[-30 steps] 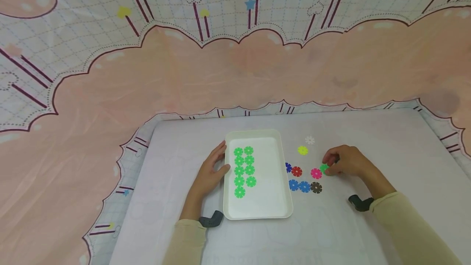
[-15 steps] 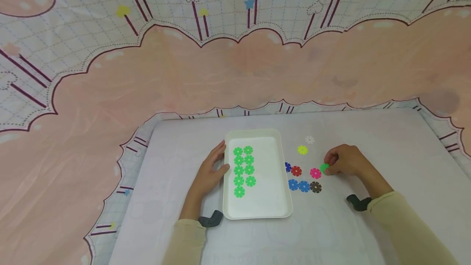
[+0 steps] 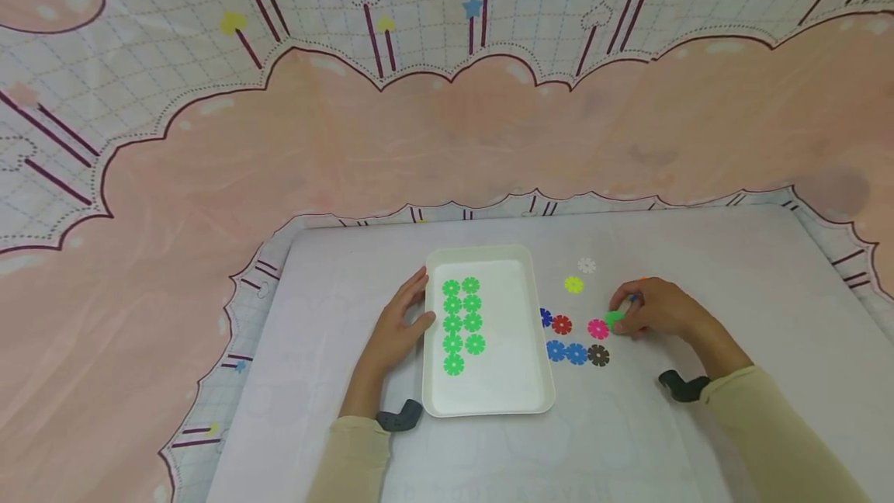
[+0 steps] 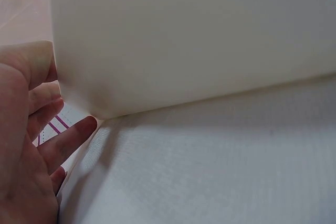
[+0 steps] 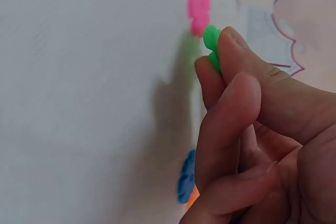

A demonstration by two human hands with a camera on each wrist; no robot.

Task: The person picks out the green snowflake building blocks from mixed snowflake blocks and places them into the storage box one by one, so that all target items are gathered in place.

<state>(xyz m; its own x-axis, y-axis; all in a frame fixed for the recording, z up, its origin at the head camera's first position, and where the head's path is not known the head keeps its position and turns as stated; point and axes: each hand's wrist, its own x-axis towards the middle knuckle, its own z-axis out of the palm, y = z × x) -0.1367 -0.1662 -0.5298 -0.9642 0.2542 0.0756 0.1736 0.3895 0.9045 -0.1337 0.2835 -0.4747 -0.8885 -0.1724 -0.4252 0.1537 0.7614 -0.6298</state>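
Observation:
In the head view my right hand (image 3: pixel 656 307) pinches a green notched plastic disc (image 3: pixel 614 322) between thumb and fingertip. The right wrist view shows that disc (image 5: pixel 212 45) edge-on, just off the table beside a pink notched disc (image 5: pixel 199 4). A blue disc (image 5: pixel 186 178) and a bit of orange (image 5: pixel 193 200) lie partly behind the fingers. My left hand (image 3: pixel 394 332) rests along the left edge of the white tray (image 3: pixel 513 348), its fingers mostly straight. Seen from the left wrist, those fingers (image 4: pixel 71 140) stand against the tray's outer wall (image 4: pixel 184 40). Two columns of green discs (image 3: pixel 452 324) lie in the tray.
Right of the tray lie a white disc (image 3: pixel 587 265), a yellow one (image 3: pixel 573 285) and a red one (image 3: pixel 562 324). Two blue discs (image 3: pixel 576 354) and a brown one (image 3: pixel 598 355) sit nearer me. A dark blue disc (image 3: pixel 545 317) is partly hidden by the tray rim.
My right hand stays nearly in place with the green disc pinched, its fingers shifting slightly. Blue and orange bits have come into sight by that hand. The left hand and tray have not moved.

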